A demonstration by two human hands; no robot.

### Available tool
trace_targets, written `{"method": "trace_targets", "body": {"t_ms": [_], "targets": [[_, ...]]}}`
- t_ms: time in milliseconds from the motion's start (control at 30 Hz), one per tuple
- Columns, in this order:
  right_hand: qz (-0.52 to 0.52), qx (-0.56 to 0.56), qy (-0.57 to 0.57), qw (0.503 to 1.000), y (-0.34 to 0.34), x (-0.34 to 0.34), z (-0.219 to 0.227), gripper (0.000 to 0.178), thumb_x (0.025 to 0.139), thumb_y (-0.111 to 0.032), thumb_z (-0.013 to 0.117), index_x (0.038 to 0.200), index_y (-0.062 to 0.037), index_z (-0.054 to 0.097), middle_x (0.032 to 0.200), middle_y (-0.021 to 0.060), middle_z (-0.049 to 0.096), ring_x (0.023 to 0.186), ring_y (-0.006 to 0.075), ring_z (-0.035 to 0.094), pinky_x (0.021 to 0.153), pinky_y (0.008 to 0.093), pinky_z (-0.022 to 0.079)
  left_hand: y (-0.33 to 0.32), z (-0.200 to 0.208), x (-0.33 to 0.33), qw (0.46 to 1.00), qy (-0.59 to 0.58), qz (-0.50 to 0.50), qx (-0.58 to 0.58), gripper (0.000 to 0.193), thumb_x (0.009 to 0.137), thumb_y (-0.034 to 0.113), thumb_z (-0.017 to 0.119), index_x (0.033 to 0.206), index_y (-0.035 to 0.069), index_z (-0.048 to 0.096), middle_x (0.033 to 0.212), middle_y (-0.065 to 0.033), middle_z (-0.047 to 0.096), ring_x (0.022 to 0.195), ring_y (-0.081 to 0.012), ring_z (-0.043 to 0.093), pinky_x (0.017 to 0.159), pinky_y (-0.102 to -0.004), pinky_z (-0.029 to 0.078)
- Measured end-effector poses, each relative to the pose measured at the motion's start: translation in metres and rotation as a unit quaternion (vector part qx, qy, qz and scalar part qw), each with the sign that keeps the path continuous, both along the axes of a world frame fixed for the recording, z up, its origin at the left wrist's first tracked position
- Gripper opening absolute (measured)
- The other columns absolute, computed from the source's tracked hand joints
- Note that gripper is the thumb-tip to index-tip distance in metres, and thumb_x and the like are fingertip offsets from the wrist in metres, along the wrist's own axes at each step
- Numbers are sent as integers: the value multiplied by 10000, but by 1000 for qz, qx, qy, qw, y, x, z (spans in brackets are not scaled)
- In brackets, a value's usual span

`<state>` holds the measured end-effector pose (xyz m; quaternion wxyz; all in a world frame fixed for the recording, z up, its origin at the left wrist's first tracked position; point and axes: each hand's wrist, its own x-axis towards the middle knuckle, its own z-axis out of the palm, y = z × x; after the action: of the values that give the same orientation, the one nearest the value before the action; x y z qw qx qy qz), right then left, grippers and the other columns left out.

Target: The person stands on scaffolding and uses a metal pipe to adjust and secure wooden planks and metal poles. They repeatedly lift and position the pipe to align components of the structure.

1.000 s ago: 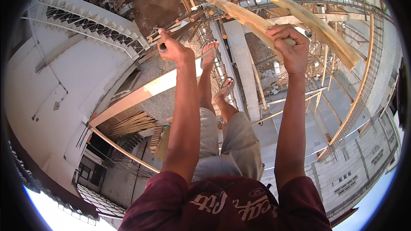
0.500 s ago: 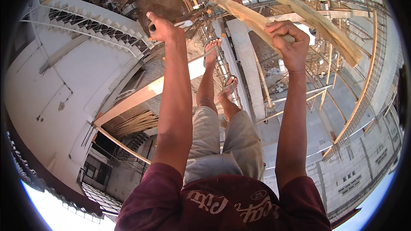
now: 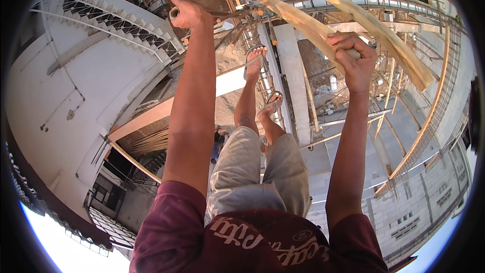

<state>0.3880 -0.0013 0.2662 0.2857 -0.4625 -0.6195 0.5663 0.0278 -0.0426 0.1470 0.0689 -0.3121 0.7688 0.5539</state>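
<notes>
Left hand [image 3: 192, 14] shifted forward around bar [image 3: 174, 13]; right hand [image 3: 357, 68] encloses tan stub [image 3: 355, 54].

Round-ended piece [image 3: 175, 13] inside left grip [image 3: 192, 13]; pale blunt piece [image 3: 354, 54] inside right grip [image 3: 359, 65].

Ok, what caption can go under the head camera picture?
Left hand closed on a round, hollow-looking object, right hand on a pale one, near long pale-brown wooden beams.

Around the beige-grey shorts [image 3: 240, 172], we see a white-lettered maroon shirt [image 3: 260, 242] below, a brownish tube [image 3: 174, 11] to their upper left, a white wall [image 3: 45, 121] and an orange-brown board [image 3: 146, 118] to their left, yellowish-brown timber [image 3: 391, 40] to their upper right and a grey block-patterned wall [image 3: 419, 215] to their lower right.
</notes>
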Motion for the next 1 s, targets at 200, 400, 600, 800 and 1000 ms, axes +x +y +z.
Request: {"method": "trace_targets", "body": {"t_ms": [200,400,600,800,1000], "targets": [[3,4,-16,1000,0,0,-1,84,732,81,599,752,25,658,926,106,747,985,220,694,953,369,518,-10,-28,-24,991,62,-79,90,370,883,298,768,837,9,541,822,-141,702,646,-204,611,642,-389,514],[-1,-5,-16,1000,-1,-2,0,134,692,101,563,754,31,659,914,113,738,1012,243,689,986,387,505,-27,-38,-24,934,205,-130,261,316,873,130,787,680,24,560,718,-123,679,646,-210,647,622,-343,530],[-5,-14,-20,1000,1,-5,2,152,673,108,543,752,35,650,911,133,727,1008,258,688,1023,437,499,-22,-39,-35,939,174,-138,261,294,869,76,739,657,39,539,715,-83,639,620,-205,602,584,-348,518],[-11,-21,-19,1000,5,-12,8,146,654,114,549,740,33,635,907,136,725,1016,272,688,1059,458,484,0,-58,-49,939,187,37,287,238,837,0,625,656,60,482,679,-16,516,572,-179,463,518,-322,402],[-4,-5,-20,1000,-1,-10,6,147,677,105,544,756,34,645,908,135,724,1033,272,688,1054,452,480,-14,-76,-55,942,272,-90,175,392,876,45,638,614,79,349,616,51,365,604,-107,292,531,-315,274]]}}
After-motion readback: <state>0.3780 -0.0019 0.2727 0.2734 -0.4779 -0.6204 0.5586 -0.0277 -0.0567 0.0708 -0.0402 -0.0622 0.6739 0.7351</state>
